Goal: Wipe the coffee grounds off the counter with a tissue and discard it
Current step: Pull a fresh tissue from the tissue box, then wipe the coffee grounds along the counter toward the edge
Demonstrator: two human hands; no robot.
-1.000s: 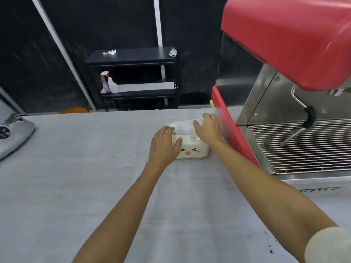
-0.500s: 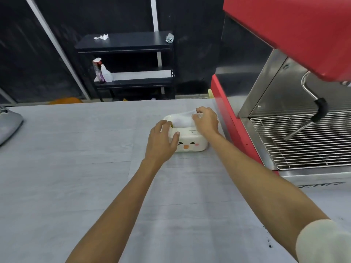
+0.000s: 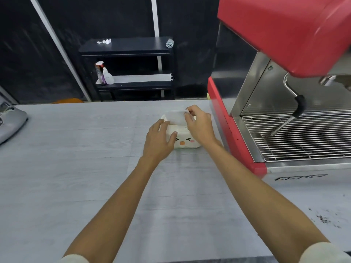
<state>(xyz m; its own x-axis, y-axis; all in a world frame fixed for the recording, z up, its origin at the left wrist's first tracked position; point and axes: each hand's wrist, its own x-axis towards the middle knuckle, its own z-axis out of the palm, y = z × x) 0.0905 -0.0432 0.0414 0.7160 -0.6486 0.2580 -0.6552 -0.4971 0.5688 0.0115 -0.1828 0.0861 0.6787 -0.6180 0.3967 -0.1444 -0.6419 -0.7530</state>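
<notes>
Two hands: both reach out over the grey counter [image 3: 57, 186] to a small white tissue box [image 3: 187, 143] that sits just beside the red base of the espresso machine [image 3: 284, 35].
Left hand [image 3: 158, 141]: it rests against the left end of the tissue box, fingers curved round the far corner and thumb laid on the front face, steadying it.
Right hand [image 3: 199, 124]: it hovers over the top of the box, thumb and fingertips pinching the right edge of a white tissue [image 3: 175, 117] that stands up out of the opening.
Tissue: lifted partly clear of the box, its lower edge down near the slot; I cannot tell whether it is fully free.
Tissue box: cream-white, with a little squinting face, pink cheeks and an orange beak printed on the side towards me.
Coffee grounds [image 3: 322, 219]: a scatter of dark specks on the counter at the near right, in front of the machine and well apart from the box.
Espresso machine: red hood, steel back panel, wire drip grate [image 3: 303, 137] and a steam wand [image 3: 292, 111] slanting down over it.
Beyond the counter: a black shelf unit [image 3: 127, 50] with a spray bottle [image 3: 106, 74] on its middle shelf and a crumpled white scrap [image 3: 104, 41] on top.
Far left: the edge of a grey appliance [image 3: 9, 122], only partly in view.
</notes>
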